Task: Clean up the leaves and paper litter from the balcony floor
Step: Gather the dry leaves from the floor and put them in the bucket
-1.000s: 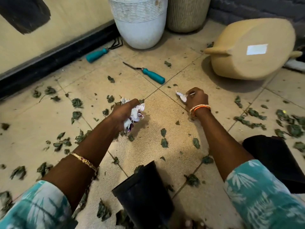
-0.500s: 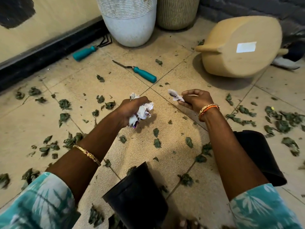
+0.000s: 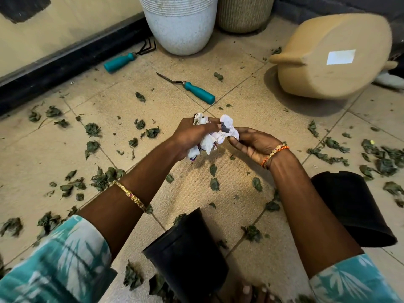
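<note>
My left hand point(image 3: 192, 134) grips a crumpled wad of white paper litter point(image 3: 211, 141) above the tiled floor, mid-frame. My right hand point(image 3: 253, 143) has come up against the wad's right side and pinches a paper scrap point(image 3: 228, 127) into it with its fingertips. Dry green leaves point(image 3: 93, 130) lie scattered over the beige tiles on all sides, with a denser patch point(image 3: 384, 158) at the right. A black plastic pot point(image 3: 188, 256) lies tipped just below my forearms.
A second black pot point(image 3: 354, 206) lies on its side at the right. Two teal-handled garden tools, a hand rake point(image 3: 122, 61) and a weeder point(image 3: 197, 91), lie ahead. A white planter point(image 3: 181, 25), a woven planter point(image 3: 242, 14) and a tipped beige planter point(image 3: 330, 57) stand behind. Wall at left.
My right hand lifted a small paper scrap from the floor and carried it left to the wad in my left hand. Both hands now meet at the paper.
</note>
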Motion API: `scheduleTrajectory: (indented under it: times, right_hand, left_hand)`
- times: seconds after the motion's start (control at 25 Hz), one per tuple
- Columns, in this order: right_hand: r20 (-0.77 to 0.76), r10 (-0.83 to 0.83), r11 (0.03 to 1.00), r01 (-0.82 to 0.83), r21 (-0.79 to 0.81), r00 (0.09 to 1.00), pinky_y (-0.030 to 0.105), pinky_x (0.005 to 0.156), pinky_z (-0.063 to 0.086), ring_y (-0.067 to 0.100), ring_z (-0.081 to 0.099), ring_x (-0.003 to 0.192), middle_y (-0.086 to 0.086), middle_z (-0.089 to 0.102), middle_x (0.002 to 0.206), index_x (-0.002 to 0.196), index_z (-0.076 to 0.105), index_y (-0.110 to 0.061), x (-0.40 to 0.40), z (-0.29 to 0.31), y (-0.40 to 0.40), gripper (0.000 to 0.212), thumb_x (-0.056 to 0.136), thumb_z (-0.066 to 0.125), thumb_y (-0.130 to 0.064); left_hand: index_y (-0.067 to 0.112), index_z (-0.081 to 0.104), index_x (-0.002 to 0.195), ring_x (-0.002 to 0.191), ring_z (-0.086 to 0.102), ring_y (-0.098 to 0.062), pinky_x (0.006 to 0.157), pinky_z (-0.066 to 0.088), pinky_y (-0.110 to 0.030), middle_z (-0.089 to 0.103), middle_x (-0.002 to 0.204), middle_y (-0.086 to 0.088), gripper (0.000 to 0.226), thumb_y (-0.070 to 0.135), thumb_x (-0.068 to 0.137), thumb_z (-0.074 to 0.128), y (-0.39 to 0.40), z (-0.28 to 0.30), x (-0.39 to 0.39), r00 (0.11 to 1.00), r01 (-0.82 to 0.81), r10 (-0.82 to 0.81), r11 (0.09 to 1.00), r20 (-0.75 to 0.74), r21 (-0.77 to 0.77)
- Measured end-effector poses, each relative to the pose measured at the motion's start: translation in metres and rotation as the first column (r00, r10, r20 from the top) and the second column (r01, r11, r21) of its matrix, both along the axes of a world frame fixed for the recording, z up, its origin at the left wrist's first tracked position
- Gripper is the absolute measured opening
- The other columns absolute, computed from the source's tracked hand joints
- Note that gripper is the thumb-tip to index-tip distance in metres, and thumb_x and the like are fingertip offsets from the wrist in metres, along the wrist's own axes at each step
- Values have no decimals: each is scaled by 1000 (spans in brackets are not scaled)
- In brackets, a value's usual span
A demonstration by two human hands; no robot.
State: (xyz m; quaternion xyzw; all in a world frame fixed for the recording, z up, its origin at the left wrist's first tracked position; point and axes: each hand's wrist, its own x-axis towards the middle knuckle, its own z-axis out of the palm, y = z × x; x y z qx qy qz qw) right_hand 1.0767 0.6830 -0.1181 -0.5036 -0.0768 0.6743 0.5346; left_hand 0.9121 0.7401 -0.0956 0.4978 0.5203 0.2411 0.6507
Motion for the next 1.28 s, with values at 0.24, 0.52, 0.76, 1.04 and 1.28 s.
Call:
scheduleTrajectory:
  times: [0.24, 0.52, 0.76, 1.04, 1.28]
  right_hand:
    - [33, 14, 999, -15, 34, 999, 26, 65, 59, 22, 66, 76, 16, 64, 84, 80, 57, 2, -5, 6, 1, 7, 87, 56, 0]
    - [260, -129, 991, 112, 79, 957, 21, 60, 58, 16, 69, 61, 13, 67, 72, 76, 61, 8, -11, 8, 6, 5, 80, 63, 10]
    - [412, -87, 993, 46, 108, 907, 20, 61, 57, 15, 64, 66, 11, 64, 79, 75, 63, -1, -1, 11, 15, 10, 80, 65, 8]
    - [648, 40, 997, -72, 23, 760, 20, 51, 49, 8, 58, 57, 3, 67, 69, 71, 63, -15, 3, 12, 73, 17, 71, 78, -7]
    - [610, 116, 985, -168, 28, 784, 19, 58, 57, 7, 63, 51, 10, 65, 71, 76, 64, -7, 5, 36, 126, 12, 80, 67, 3]
  left_hand:
    - [7, 58, 77, 44, 60, -9, 39, 44, -16, 63, 58, -1, 17, 9, 81, 74, 2, -6, 1, 996, -85, 84, 996, -40, -28]
    - [0, 59, 108, 79, 65, -22, 78, 57, -38, 67, 96, -13, 58, 26, 64, 87, 8, -4, -7, 998, -18, 16, 999, -63, -38]
    - [0, 67, 101, 72, 63, -28, 81, 53, -45, 69, 89, -20, 70, 34, 44, 85, 22, -19, -17, 998, -54, 52, 988, -19, -146]
    - [9, 63, 91, 56, 62, -12, 50, 48, -18, 67, 73, -5, 12, 19, 93, 57, 70, -35, 9, 963, 84, 1, 949, 268, -305]
    - [6, 64, 102, 66, 64, -19, 54, 52, -23, 66, 90, -13, 20, 19, 86, 63, 115, -31, 22, 936, 10, 126, 923, 329, -384]
